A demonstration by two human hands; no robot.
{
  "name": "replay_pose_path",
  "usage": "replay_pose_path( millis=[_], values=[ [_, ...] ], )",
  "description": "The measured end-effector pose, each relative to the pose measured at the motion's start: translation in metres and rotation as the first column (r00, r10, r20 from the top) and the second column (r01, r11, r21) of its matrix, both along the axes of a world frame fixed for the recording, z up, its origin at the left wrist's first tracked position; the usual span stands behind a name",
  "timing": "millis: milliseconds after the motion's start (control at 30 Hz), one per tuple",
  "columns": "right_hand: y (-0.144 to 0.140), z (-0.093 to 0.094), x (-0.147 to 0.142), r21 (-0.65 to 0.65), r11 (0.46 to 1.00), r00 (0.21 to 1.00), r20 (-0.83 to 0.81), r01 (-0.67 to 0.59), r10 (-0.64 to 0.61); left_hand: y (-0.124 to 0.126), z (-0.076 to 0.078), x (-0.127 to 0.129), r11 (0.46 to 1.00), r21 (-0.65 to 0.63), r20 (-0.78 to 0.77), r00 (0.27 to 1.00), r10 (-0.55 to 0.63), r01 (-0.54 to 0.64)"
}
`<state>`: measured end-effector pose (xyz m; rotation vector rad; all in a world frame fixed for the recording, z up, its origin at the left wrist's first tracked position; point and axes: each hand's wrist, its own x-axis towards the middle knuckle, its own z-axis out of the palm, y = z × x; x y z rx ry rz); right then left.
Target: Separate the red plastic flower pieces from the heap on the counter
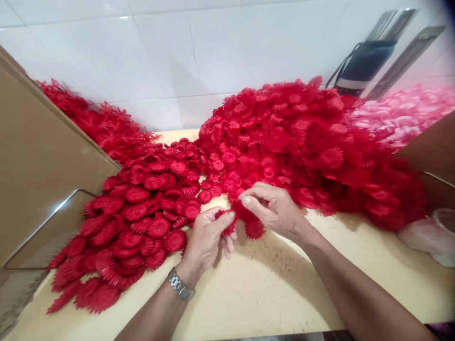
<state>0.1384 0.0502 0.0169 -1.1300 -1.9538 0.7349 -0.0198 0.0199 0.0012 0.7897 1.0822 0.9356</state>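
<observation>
Near the middle of the table, my left hand pinches a red fringed flower piece between thumb and fingers. A metal-banded watch is on that wrist. Close by on the right, my right hand is closed, thumb against fingertips, just above the left hand's piece. Whatever lies between those fingertips blurs into the red behind. Below the right hand is a loose red fringed disc. A heap of stacked red flower pieces lies left of my left hand. Beyond both hands rises a larger pile of red fringed discs.
Cardboard stands at the left beside a bent metal wire. Spiky red pieces lie behind it. At the back right are a dark blue bottle, a metal strip and pink pieces. Red crumbs dot the yellowish table.
</observation>
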Motion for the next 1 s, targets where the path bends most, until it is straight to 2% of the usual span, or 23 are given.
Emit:
replay_pose_path(
  millis=[100, 167, 233, 300, 367, 433, 467, 567, 667, 767, 833, 900, 933, 1000],
  values=[
    [-0.005, -0.003, -0.01, -0.239, 0.957, 0.982, -0.131, -0.162, 0.134, -0.001, 0.0, 0.001, 1.0, -0.015, -0.037, 0.999, 0.024, -0.024],
    [-0.006, -0.006, -0.012, -0.297, 0.928, 0.969, -0.173, -0.223, 0.177, -0.001, 0.001, 0.0, 0.999, -0.026, -0.022, 0.999, 0.026, -0.027],
    [-0.004, -0.008, -0.011, -0.285, 0.938, 0.974, -0.166, -0.199, 0.156, 0.0, 0.003, -0.001, 0.999, -0.023, 0.022, 0.999, 0.029, -0.028],
    [0.0, -0.007, -0.005, -0.193, 0.98, 0.997, -0.056, -0.054, 0.044, 0.0, 0.006, -0.003, 1.0, -0.002, 0.08, 0.997, 0.025, -0.025],
    [0.005, -0.007, 0.004, 0.012, 0.994, 0.985, 0.135, 0.105, -0.106, 0.001, 0.008, -0.004, 1.0, 0.014, 0.142, 0.99, -0.001, -0.001],
    [0.009, -0.006, 0.013, 0.222, 0.959, 0.927, 0.29, 0.176, -0.237, 0.002, 0.008, -0.004, 1.0, 0.012, 0.165, 0.986, -0.02, 0.018],
    [0.011, -0.006, 0.016, 0.288, 0.939, 0.903, 0.327, 0.187, -0.28, 0.002, 0.008, -0.003, 1.0, 0.009, 0.153, 0.988, -0.017, 0.016],
    [0.011, -0.004, 0.018, 0.339, 0.913, 0.892, 0.306, 0.225, -0.333, 0.002, 0.006, -0.001, 1.0, 0.016, 0.074, 0.997, 0.01, -0.011],
    [0.006, 0.0, 0.011, 0.218, 0.958, 0.959, 0.172, 0.187, -0.227, 0.001, 0.004, 0.0, 1.0, 0.013, 0.023, 1.0, 0.002, -0.002],
    [-0.001, 0.001, -0.001, -0.047, 0.999, 0.999, -0.036, 0.013, -0.015, 0.0, 0.002, 0.001, 1.0, -0.012, -0.018, 1.0, -0.012, 0.011],
    [-0.005, -0.002, -0.008, -0.235, 0.964, 0.985, -0.148, -0.121, 0.087, -0.001, 0.002, 0.001, 1.0, -0.016, -0.046, 0.999, 0.003, -0.004],
    [-0.006, -0.005, -0.012, -0.356, 0.906, 0.962, -0.228, -0.228, 0.152, -0.001, 0.002, 0.002, 0.999, -0.02, -0.07, 0.997, 0.032, -0.034],
    [-0.006, -0.006, -0.013, -0.377, 0.887, 0.951, -0.255, -0.265, 0.176, -0.001, 0.002, 0.003, 0.999, -0.027, -0.073, 0.996, 0.044, -0.046],
    [-0.006, -0.006, -0.014, -0.364, 0.886, 0.942, -0.275, -0.285, 0.191, -0.001, 0.002, 0.004, 0.998, -0.044, -0.064, 0.997, 0.045, -0.048]
  ],
)
